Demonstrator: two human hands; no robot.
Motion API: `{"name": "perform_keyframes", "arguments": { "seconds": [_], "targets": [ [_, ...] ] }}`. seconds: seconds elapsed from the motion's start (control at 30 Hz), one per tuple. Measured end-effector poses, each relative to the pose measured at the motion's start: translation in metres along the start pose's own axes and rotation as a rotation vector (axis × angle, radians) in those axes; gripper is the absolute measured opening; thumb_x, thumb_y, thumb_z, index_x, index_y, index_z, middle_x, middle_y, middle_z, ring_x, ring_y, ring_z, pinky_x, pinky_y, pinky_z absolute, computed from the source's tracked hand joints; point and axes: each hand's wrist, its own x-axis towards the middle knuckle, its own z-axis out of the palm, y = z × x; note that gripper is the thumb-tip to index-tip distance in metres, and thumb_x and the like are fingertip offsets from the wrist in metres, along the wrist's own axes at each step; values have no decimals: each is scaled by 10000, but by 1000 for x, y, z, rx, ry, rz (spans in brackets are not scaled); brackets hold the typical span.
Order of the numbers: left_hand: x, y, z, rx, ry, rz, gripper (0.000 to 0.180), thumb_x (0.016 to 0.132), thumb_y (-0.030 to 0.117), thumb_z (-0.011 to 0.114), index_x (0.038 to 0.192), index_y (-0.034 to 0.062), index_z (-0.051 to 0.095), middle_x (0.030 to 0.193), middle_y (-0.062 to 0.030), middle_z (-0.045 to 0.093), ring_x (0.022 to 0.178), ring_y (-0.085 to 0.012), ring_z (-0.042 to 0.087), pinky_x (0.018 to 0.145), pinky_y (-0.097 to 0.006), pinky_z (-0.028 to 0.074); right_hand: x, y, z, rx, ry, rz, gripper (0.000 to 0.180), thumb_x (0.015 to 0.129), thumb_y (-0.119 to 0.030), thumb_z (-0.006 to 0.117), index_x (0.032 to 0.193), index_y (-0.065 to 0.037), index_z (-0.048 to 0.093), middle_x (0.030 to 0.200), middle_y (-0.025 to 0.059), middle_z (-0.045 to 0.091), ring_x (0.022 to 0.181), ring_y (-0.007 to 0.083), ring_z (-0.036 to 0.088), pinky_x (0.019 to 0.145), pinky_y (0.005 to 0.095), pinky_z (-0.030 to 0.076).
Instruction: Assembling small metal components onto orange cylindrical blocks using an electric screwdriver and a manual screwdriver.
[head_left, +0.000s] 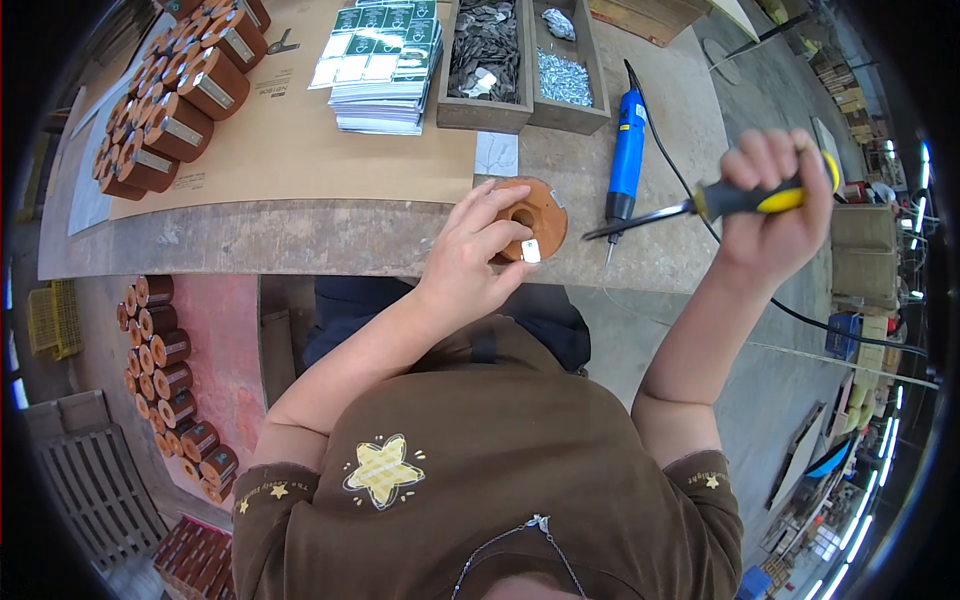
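Here, at the far left of the workbench (300, 235), a cluster of brown cylindrical parts with metal tags (175, 95) lies on a sheet of cardboard (300, 140), and more of the same brown parts (165, 375) are lined up on the floor below. Further right, a stack of printed cards (380, 65) sits beside two wooden trays (520, 70) holding small metal pieces. Near the bench's front edge, the left hand (470, 255) rests with loosely spread fingers on a round brown disc (535, 215), its fingertips pressing a small silver tag (531, 250) against the disc's rim. Just right of the disc lies a blue electric screwdriver (627, 150) with its black cable. The right hand (775, 205) is raised, fist closed around the black-and-yellow handle of a hand screwdriver (715, 203), whose shaft points left toward the disc.
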Motion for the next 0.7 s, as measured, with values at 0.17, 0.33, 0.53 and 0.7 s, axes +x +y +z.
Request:
{"name": "perform_keyframes", "arguments": {
  "seconds": [0.17,0.33,0.53,0.7],
  "targets": [
    [-3,1,-1,18,-7,-25,275,567,37,670,828,26,584,1182,-114,469,1126,-350,396,931,-411,337,-38,41,14,-274,-176,-103,126,809,-22,488,893,-47,397,647,63,452,524,135,441,479,295,408],
    [-2,3,-1,10,-21,-34,276,562,27,662,827,25,583,1184,-111,468,1131,-355,389,941,-416,327,-43,55,18,-281,-194,-162,197,789,21,526,900,-60,386,644,77,484,493,141,461,467,285,421],
    [-2,2,-1,-5,-18,-39,269,564,23,660,822,24,584,1181,-111,469,1135,-359,386,939,-418,328,-43,60,14,-307,-234,-168,206,786,32,529,902,-61,386,651,78,501,506,142,481,477,281,430],
    [-2,2,-2,3,-10,-31,264,561,21,665,814,26,588,1176,-107,475,1133,-355,392,925,-409,344,-43,58,18,-280,-301,-119,227,740,28,549,881,-43,385,650,89,488,511,143,478,481,271,428]
  ]
}}
